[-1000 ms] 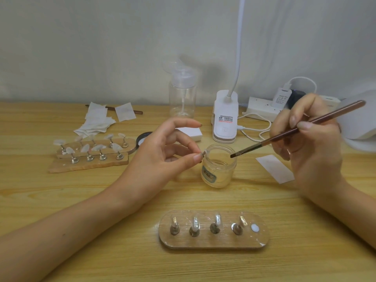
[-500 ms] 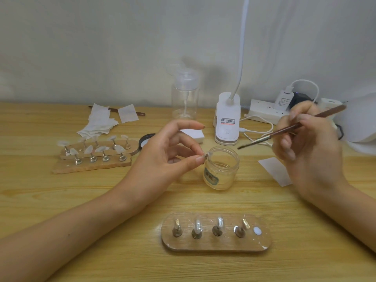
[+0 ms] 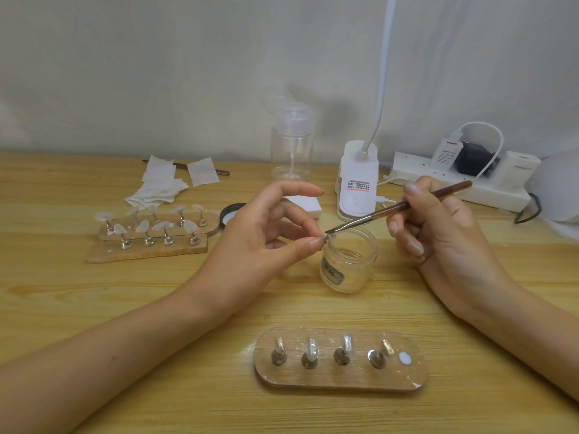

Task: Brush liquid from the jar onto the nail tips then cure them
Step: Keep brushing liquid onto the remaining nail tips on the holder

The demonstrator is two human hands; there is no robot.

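Observation:
My left hand (image 3: 266,233) pinches a small clear nail tip (image 3: 326,237) between thumb and fingertip, just over the left rim of the open glass jar (image 3: 347,261). In my right hand (image 3: 438,227) a thin brown brush (image 3: 401,205) is held like a pen, and its bristle end touches the pinched tip. A wooden oval stand (image 3: 340,379) near me carries several metal holders with tips. Two more wooden stands (image 3: 147,249) with clear tips lie at the left.
Behind the jar stand a clear pump bottle (image 3: 292,142) and a white clip lamp base (image 3: 357,186). A power strip (image 3: 463,183) with plugs lies at the back right beside a white curing lamp (image 3: 560,186). White wipes (image 3: 163,186) lie at the back left.
My right hand has swung the brush down and left from above the jar, so its bristles now meet the nail tip. My left hand stays in place.

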